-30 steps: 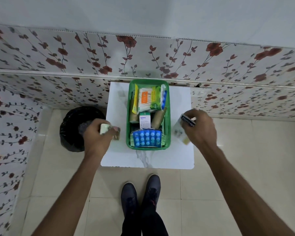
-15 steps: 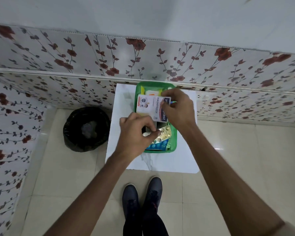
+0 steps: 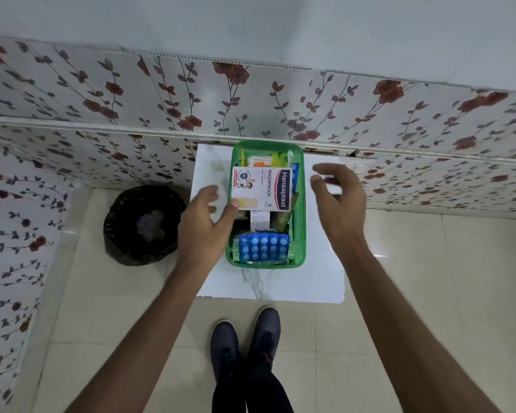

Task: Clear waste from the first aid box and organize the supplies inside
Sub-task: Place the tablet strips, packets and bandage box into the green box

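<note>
A green plastic basket [image 3: 299,228] stands on a small white table [image 3: 319,272]. A white Hansaplast plaster box [image 3: 261,188] lies across the top of the supplies inside. A blue blister pack [image 3: 263,245] rests at the basket's near end, with other packets behind and under it. My left hand [image 3: 204,226] hovers at the basket's left side, fingers apart, thumb close to the plaster box's near corner; I cannot tell if it touches. My right hand [image 3: 338,198] is open above the table to the right of the basket, holding nothing.
A bin lined with a black bag [image 3: 143,225] stands on the floor left of the table. A floral-tiled wall [image 3: 251,99] runs right behind the table. My two dark shoes [image 3: 246,341] are on the tiled floor just before the table's near edge.
The plaster box went from my right hand into the basket, laid on top. The pill strip my left hand held is now in the basket. Both hands have opened and drawn apart to the sides.
</note>
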